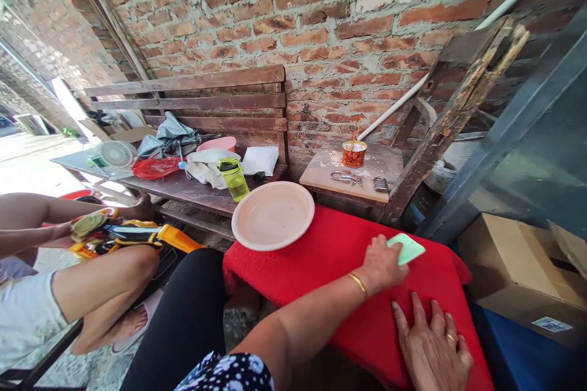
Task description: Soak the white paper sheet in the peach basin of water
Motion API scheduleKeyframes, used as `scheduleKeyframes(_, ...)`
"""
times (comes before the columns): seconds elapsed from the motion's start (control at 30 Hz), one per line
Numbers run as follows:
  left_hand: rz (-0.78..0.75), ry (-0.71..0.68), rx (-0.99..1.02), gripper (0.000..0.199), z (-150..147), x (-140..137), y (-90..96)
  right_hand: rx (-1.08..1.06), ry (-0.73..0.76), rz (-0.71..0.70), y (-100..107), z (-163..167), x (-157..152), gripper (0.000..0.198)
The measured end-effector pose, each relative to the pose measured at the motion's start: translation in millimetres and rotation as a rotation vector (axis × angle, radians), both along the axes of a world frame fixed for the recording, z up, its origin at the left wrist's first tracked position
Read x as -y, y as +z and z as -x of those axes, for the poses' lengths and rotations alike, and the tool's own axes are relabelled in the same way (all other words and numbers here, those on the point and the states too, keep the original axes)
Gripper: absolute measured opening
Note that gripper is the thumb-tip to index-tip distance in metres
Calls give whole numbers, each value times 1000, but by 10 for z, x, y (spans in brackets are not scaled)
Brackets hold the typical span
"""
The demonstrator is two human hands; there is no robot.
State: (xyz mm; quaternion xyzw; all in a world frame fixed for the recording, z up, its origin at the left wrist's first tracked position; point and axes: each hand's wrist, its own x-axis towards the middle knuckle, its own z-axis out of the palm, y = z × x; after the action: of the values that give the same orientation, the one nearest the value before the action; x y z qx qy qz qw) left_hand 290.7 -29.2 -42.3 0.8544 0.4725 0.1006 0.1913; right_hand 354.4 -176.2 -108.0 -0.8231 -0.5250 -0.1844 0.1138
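Observation:
My left hand (383,264), with a gold bangle at the wrist, reaches across the red cloth (339,250). Its fingers are closed on a pale green flat piece (408,248) with rounded corners, whose exact kind I cannot make out. Palm down on the same cloth, my right hand (431,342) lies with its fingers spread and a ring on one of them. It holds nothing. A shallow off-white basin (274,215) rests at the left end of the cloth, apart from both hands.
Behind the cloth, a small wooden table (316,174) bears padlocks (342,176) and a red tin (354,154) with sticks. A yellow-green bottle (233,180) stands on the bench (202,194). A cardboard box (518,269) is at right. Another person's leg (110,275) is at left.

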Motion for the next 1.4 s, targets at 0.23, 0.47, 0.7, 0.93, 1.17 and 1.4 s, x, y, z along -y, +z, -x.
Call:
scheduleKeyframes(0.23, 23, 484, -119, 47, 1266, -304, 112, 30, -37, -20, 0, 31, -35, 65)
scheduleKeyframes(0.47, -45, 43, -91, 62, 596, 343, -160, 52, -35, 25, -77, -81, -56, 60)
scheduleKeyframes(0.7, -21, 92, -67, 53, 1056, 250, -1, 48, -37, 72, -130, -152, -76, 61)
scheduleKeyframes(0.93, 11, 362, -157, 50, 1567, 31, 26, 27, -48, 42, -38, -69, -84, 59)
scheduleKeyframes(1.17, -70, -30, -102, 57, 821, 522, -158, 10, -45, 57, -44, -88, -79, 58)
scheduleKeyframes(1.4, -69, 184, -138, 52, 1494, 219, -35, 10, -45, 50, -12, -68, -76, 61)
